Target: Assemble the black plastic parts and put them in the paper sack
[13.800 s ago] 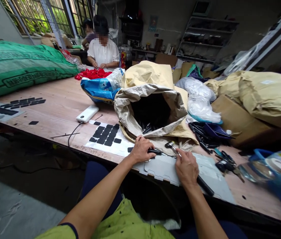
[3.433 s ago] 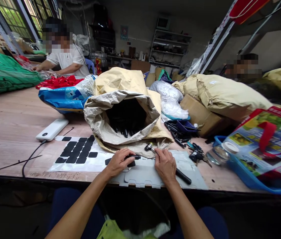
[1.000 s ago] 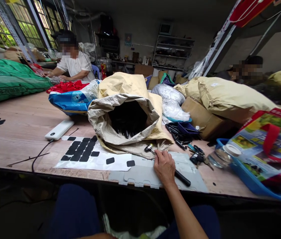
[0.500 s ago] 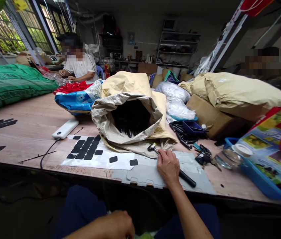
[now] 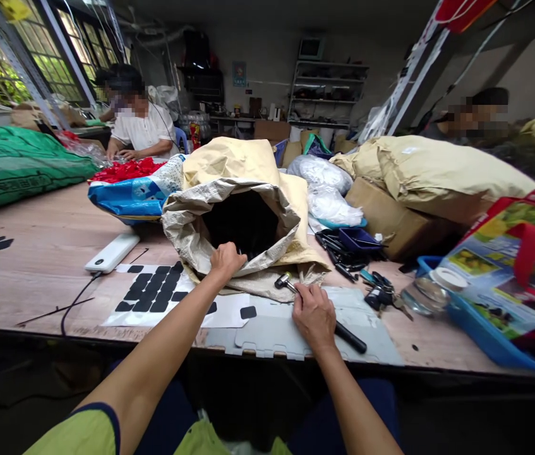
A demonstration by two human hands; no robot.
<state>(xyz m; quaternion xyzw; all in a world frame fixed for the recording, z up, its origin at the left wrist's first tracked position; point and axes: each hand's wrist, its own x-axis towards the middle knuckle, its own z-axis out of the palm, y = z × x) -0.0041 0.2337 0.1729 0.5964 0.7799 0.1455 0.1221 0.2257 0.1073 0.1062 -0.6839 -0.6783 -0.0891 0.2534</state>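
Observation:
My left hand (image 5: 228,260) is at the lower lip of the open paper sack (image 5: 179,221), reaching into its dark mouth. Its fingers point away from me and are mostly hidden, so what they hold does not show. On a grey board (image 5: 267,338) at the table's front edge, my right hand (image 5: 314,313) is closed around a small hammer (image 5: 351,338). The hammer's metal head points toward the sack and its black handle sticks out toward me. Left of the board, a white sheet (image 5: 229,309) carries rows of black rounded patches (image 5: 157,284).
A white power bank (image 5: 112,253) with a cable lies left of the sheet. Black pen-like pieces (image 5: 338,253), keys (image 5: 381,291) and a jar (image 5: 428,294) in a blue tray (image 5: 485,341) are to the right. Two people sit across the table, beyond sacks and a carton (image 5: 381,221).
My left hand has risen from my lap to the sack's mouth. My right hand stays on the hammer. The whole view has shifted slightly.

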